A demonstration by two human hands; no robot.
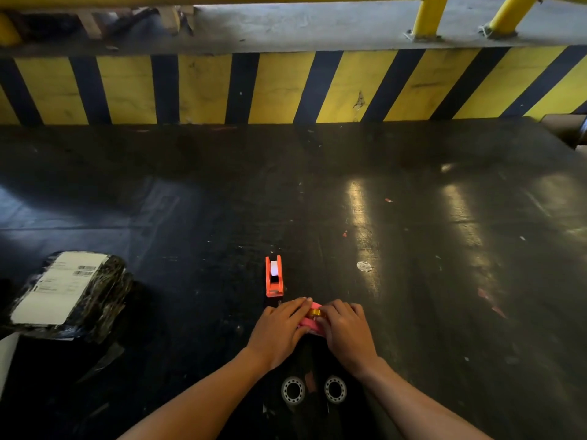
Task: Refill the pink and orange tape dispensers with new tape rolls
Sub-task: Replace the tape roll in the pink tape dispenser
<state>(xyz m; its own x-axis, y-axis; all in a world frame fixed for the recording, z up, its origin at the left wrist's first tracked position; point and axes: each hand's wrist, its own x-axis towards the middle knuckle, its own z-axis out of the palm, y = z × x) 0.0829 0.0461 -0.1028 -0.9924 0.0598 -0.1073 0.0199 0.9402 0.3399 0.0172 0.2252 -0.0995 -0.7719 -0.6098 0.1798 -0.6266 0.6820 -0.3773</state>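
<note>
The pink tape dispenser (pixel 309 323) lies on the dark table near the front, mostly covered by both hands. My left hand (pixel 281 330) grips its left side and my right hand (pixel 346 331) grips its right side. A small yellow-gold piece (pixel 315 312), maybe a tape roll or its core, shows between my fingertips on top of the dispenser. The orange tape dispenser (pixel 274 277) stands just beyond my left hand, apart from it, with a white roll showing in its top. Two clear tape rolls (pixel 293 390) (pixel 335 389) lie flat between my forearms.
A black-wrapped parcel (pixel 71 295) with a white shipping label sits at the front left. A yellow-and-black striped barrier (pixel 286 87) runs along the table's far edge, with yellow posts (pixel 428 17) above it. A round white sticker (pixel 364 266) lies to the right of the orange dispenser.
</note>
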